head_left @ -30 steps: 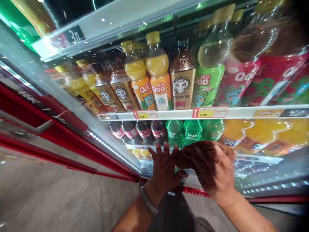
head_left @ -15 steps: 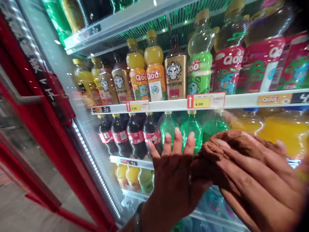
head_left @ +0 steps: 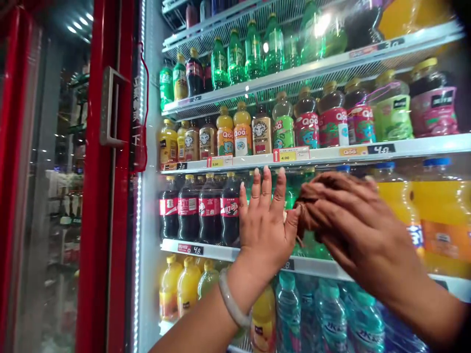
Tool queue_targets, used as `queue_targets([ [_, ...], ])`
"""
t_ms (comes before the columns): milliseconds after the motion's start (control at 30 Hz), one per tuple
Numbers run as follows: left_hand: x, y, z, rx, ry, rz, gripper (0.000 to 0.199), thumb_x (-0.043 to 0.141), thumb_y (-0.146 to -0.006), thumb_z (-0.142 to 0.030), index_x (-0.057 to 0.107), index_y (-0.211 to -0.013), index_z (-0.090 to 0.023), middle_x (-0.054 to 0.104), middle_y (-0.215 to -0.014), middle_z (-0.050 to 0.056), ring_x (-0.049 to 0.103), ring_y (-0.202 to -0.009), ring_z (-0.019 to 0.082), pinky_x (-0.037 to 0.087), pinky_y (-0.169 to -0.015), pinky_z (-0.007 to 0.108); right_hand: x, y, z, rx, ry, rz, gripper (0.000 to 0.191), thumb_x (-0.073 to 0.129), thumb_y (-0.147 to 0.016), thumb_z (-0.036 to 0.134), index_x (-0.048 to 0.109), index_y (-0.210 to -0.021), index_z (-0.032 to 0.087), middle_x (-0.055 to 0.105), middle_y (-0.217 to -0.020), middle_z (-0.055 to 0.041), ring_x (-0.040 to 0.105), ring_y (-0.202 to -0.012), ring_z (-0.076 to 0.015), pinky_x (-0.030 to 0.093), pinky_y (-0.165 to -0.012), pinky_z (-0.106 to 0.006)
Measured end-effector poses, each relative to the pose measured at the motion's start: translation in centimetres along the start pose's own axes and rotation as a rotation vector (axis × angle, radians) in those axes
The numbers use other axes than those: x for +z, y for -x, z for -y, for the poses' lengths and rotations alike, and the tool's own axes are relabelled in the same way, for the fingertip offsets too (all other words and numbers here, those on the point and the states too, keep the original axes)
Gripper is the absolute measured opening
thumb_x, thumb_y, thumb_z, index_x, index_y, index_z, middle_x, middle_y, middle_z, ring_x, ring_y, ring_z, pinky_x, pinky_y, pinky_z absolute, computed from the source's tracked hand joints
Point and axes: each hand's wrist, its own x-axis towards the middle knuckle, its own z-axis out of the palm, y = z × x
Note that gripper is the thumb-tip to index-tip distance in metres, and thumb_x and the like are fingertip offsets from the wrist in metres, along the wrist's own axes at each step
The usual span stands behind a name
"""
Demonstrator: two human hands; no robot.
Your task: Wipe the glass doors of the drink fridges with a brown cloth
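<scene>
My left hand point(head_left: 263, 225) is spread, fingers pointing up, in front of the shelf of cola bottles point(head_left: 209, 211) and green bottles. A pale bangle point(head_left: 232, 301) circles its wrist. The thumb tip lies against a crumpled brown cloth point(head_left: 311, 208); whether it presses on it is unclear. My right hand point(head_left: 362, 220) is bent over that cloth, its fingers wrapped round it, in front of large orange drink bottles point(head_left: 443, 215). Both hands are side by side at the open front of the lit cooler.
Shelves of bottles, with price strips point(head_left: 290, 156) along their edges, fill the cooler. At the left is a red door frame point(head_left: 103, 245) with a metal handle point(head_left: 110, 105). Teal-capped water bottles point(head_left: 331, 314) stand low down.
The view has levelled and taken in more shelves. The left forearm and bangle show more fully, and the left hand stays spread. The right hand still has the cloth.
</scene>
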Motion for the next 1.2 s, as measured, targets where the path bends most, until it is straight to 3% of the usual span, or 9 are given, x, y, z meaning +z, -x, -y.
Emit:
queue_targets([
  [100,0.4,0.2,0.0,0.01,-0.02,-0.011,0.067,0.03,-0.11,-0.04,0.0,-0.169,-0.03,0.009,-0.179,0.007,0.006,-0.165,0.027,0.01,-0.133,0.062,0.9,-0.9,0.6,-0.05,-0.053,0.031,0.04,0.066,-0.093,0.021,0.065,-0.133,0.024,0.07,-0.139,-0.0075,0.052,-0.145,-0.0318,0.036,-0.128,-0.06],
  [233,0.3,0.2,0.0,0.012,-0.068,0.021,0.072,0.033,-0.108,-0.051,0.005,-0.17,-0.027,0.009,-0.178,0.01,0.009,-0.165,0.029,0.013,-0.133,0.062,0.0,-2.6,-2.0,-0.069,-0.046,0.065,0.043,0.064,-0.093,0.019,0.065,-0.135,0.026,0.067,-0.143,-0.0059,0.052,-0.145,-0.0314,0.039,-0.127,-0.057],
  [400,0.4,-0.2,-0.5,0.017,-0.127,0.076,0.072,0.039,-0.107,-0.043,0.008,-0.17,-0.026,0.014,-0.178,0.007,0.008,-0.165,0.026,0.009,-0.134,0.061,-1.9,-0.1,-3.1,0.044,0.041,0.032,0.038,0.068,-0.092,0.025,0.067,-0.13,0.022,0.065,-0.146,-0.0111,0.05,-0.146,-0.0379,0.038,-0.125,-0.064],
  [500,0.6,-0.6,-0.8,0.052,-0.124,0.123,0.077,0.044,-0.103,-0.034,0.007,-0.17,-0.019,0.015,-0.177,0.007,0.007,-0.165,0.024,0.004,-0.135,0.056,-1.7,0.1,-2.2,-0.002,-0.006,0.111,0.041,0.063,-0.094,0.022,0.065,-0.135,0.026,0.066,-0.145,-0.0073,0.047,-0.149,-0.0323,0.031,-0.129,-0.061],
  [600,0.5,-1.2,-1.7,0.013,-0.126,0.146,0.084,0.05,-0.097,-0.031,0.009,-0.169,-0.016,0.012,-0.177,0.008,0.006,-0.165,0.026,0.003,-0.135,0.058,-1.6,-1.3,-2.8,-0.063,-0.03,0.152,0.04,0.058,-0.096,0.02,0.066,-0.134,0.026,0.069,-0.14,-0.006,0.048,-0.148,-0.0277,0.033,-0.129,-0.054],
  [733,0.2,-2.6,-3.9,0.024,-0.092,0.181,0.083,0.05,-0.095,-0.027,0.014,-0.169,-0.014,0.014,-0.177,0.009,0.009,-0.165,0.025,0.007,-0.136,0.055,-2.5,-1.1,-3.8,0.026,0.029,0.099,0.038,0.06,-0.096,0.022,0.066,-0.133,0.024,0.067,-0.143,-0.0082,0.048,-0.148,-0.0294,0.037,-0.126,-0.054],
  [867,0.9,-3.9,-5.8,0.048,-0.039,0.157,0.078,0.046,-0.095,-0.022,0.017,-0.168,-0.011,0.016,-0.177,0.01,0.011,-0.165,0.024,0.009,-0.136,0.05,-2.9,0.2,-3.1,0.087,0.114,0.053,0.033,0.062,-0.097,0.022,0.067,-0.129,0.024,0.069,-0.141,-0.0064,0.05,-0.146,-0.0295,0.033,-0.128,-0.058],
  [1033,2.5,-3.9,-6.3,0.06,-0.062,0.105,0.072,0.041,-0.101,-0.029,0.018,-0.167,-0.008,0.018,-0.176,0.011,0.01,-0.165,0.023,0.008,-0.136,0.051,-4.1,-1.2,-5.5,-0.034,0.127,0.12,0.03,0.058,-0.1,0.022,0.068,-0.129,0.027,0.072,-0.137,-0.0026,0.053,-0.144,-0.0263,0.033,-0.128,-0.054],
  [1200,2.7,-3.8,-6.7,0.075,-0.097,0.14,0.068,0.038,-0.104,-0.029,0.02,-0.168,-0.015,0.017,-0.177,0.008,0.01,-0.165,0.023,0.007,-0.136,0.053,-5.1,-0.1,-7.3,0.071,0.158,0.024,0.031,0.061,-0.097,0.02,0.069,-0.127,0.025,0.07,-0.139,-0.0054,0.052,-0.145,-0.0301,0.031,-0.128,-0.06],
])
